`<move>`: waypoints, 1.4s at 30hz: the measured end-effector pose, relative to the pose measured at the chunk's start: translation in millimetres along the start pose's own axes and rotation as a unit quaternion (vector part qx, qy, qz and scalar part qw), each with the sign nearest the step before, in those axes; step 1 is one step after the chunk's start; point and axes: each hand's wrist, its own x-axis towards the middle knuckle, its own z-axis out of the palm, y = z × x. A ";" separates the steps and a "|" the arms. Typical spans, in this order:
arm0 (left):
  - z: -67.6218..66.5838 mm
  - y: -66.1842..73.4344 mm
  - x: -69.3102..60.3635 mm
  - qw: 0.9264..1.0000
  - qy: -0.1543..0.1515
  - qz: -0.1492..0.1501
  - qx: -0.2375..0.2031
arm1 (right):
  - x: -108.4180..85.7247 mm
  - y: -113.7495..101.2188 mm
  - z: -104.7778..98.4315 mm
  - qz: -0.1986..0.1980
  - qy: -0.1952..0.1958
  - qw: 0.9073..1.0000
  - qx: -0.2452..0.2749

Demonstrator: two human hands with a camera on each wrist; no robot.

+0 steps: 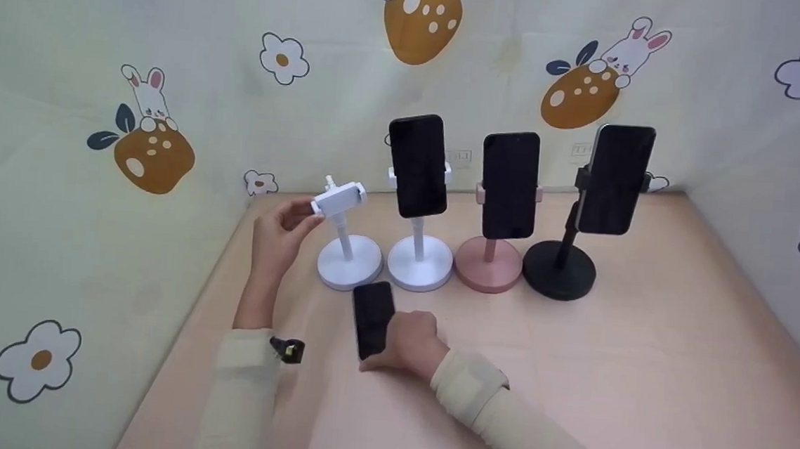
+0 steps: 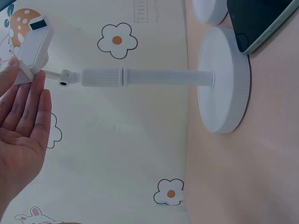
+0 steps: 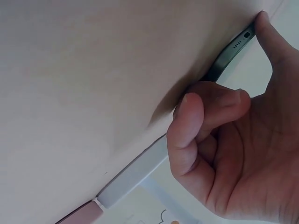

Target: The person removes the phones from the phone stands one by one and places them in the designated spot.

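My left hand [image 1: 279,241] pinches one end of the cradle [image 1: 340,200] of a white phone stand [image 1: 350,263] at the left of a row. That cradle holds nothing and tilts upward. The left wrist view shows the thumb on one face of the cradle [image 2: 33,49] and the fingers behind it. In front of this stand is a dark-screened phone [image 1: 372,314]. My right hand [image 1: 414,342] grips it, thumb at its near end and fingers along its right side. From the right wrist, the phone's edge [image 3: 229,53] shows by the thumb; curled fingers hide the rest.
Right of the left stand are another white stand [image 1: 420,264], a pink stand [image 1: 488,266] and a black stand [image 1: 559,271], each bearing an upright phone. Their round bases sit close together on the peach table [image 1: 606,394]. A patterned wall cloth [image 1: 337,114] rises behind.
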 end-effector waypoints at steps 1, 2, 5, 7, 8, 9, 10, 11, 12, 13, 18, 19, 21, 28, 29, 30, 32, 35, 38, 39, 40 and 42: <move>0.2 0.8 0.1 1.000 0.000 -0.003 -0.002 | -0.1 0.4 -0.2 0.001 0.001 1.000 0.000; 0.5 1.2 0.4 1.000 0.000 -0.006 -0.002 | -0.3 0.8 -0.6 0.002 -0.001 1.000 0.002; 0.7 2.7 0.5 1.000 0.001 -0.014 0.000 | 0.0 2.7 -2.0 0.002 -0.006 1.000 0.015; 1.0 2.9 0.4 1.000 0.002 -0.015 0.001 | 0.6 4.4 -3.7 0.004 -0.010 1.000 0.027; 1.1 2.5 0.7 1.000 0.003 -0.014 0.002 | 0.9 5.1 -4.5 0.006 -0.011 0.999 0.031; 1.1 2.5 0.6 1.000 0.003 -0.012 0.000 | 1.3 5.9 -5.3 0.008 -0.011 0.999 0.034; 1.2 2.3 0.7 1.000 0.004 -0.010 -0.001 | 1.6 6.6 -6.1 0.009 -0.010 0.999 0.037; 1.1 1.9 0.8 1.000 0.004 -0.008 -0.003 | 1.8 7.5 -7.0 0.010 -0.009 0.999 0.037; 1.0 2.0 0.7 1.000 0.004 -0.007 -0.004 | 2.1 8.5 -7.9 0.011 -0.009 0.999 0.037; 1.2 1.8 0.6 1.000 0.004 -0.006 -0.005 | 2.5 9.7 -8.7 0.012 -0.008 0.999 0.035; 1.9 1.5 0.3 1.000 0.004 -0.005 -0.011 | 4.2 17.4 -14.4 0.013 -0.004 0.999 0.039; 2.1 1.5 0.1 1.000 0.004 -0.006 -0.010 | 4.6 19.2 -15.7 0.016 -0.001 0.999 0.047; 2.3 1.4 -0.1 1.000 0.003 -0.008 -0.008 | 5.5 22.7 -17.7 0.024 0.012 0.997 0.070; 3.4 3.6 -2.4 1.000 0.006 -0.013 0.011 | 7.8 33.5 -22.7 0.057 0.080 0.987 0.129; 3.5 3.7 -2.5 1.000 0.006 -0.011 0.014 | 7.8 34.8 -23.4 0.060 0.089 0.986 0.131; 3.5 3.8 -2.7 1.000 0.007 -0.008 0.015 | 7.8 36.4 -24.1 0.062 0.097 0.984 0.132; 3.7 3.5 -3.2 1.000 0.006 -0.005 0.015 | 8.1 39.3 -25.5 0.065 0.113 0.983 0.130; 3.9 3.7 -3.4 1.000 0.003 -0.003 0.008 | 8.8 43.7 -27.7 0.069 0.131 0.981 0.127; 4.2 4.4 -3.6 1.000 0.001 -0.005 0.002 | 10.0 48.0 -30.4 0.073 0.140 0.979 0.126; 4.4 4.4 -3.5 1.000 0.001 -0.004 -0.001 | 10.5 49.4 -31.2 0.075 0.143 0.979 0.128; 4.7 4.6 -3.6 1.000 0.001 -0.002 -0.005 | 10.8 50.9 -32.0 0.076 0.147 0.978 0.129; 5.7 5.3 -3.6 1.000 0.005 0.003 -0.010 | 11.1 53.8 -33.7 0.077 0.158 0.976 0.130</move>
